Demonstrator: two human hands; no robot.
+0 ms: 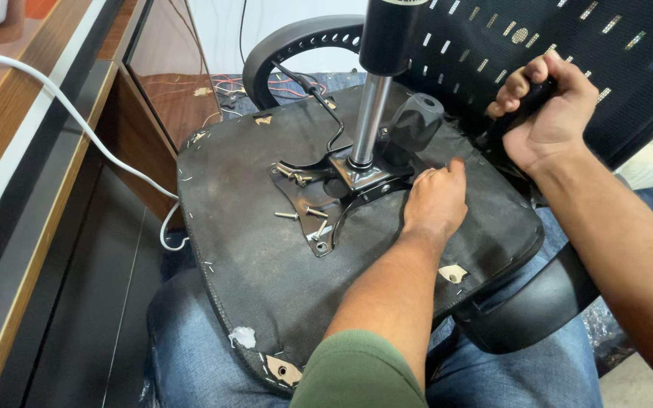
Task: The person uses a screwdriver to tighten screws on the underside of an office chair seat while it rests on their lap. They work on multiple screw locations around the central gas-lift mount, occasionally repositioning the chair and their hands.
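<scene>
Wooden furniture fills the left side: a brown worktop [9, 113] with a dark edge, and a white cable [77, 121] that runs over it and hangs down beside it. Under it the dark floor [92, 302] shows.

On the person's lap, over blue jeans [183, 340], lies an upturned office chair seat [251, 257]; its black fabric underside faces up, torn at the near corners. Near the middle of the seat sits a black metal mounting plate [319, 208], with several loose screws [296, 215] lying on it and beside it. From the plate a shiny gas cylinder [368, 113] stands upward, with a black sleeve on its top part. A thin black lever [326, 113] bends away to the left of it, and a black knob [413, 121] stands just to the right.

Next comes the left hand [436, 200]; it rests on the seat beside the plate, fingers curled down at the plate's right edge. I cannot tell whether it pinches something. Further right, the right hand [549, 109] is closed in a fist around a dark part at the base of the black mesh backrest [538, 45]. A black armrest [523, 310] sticks out below the seat at the right.
</scene>
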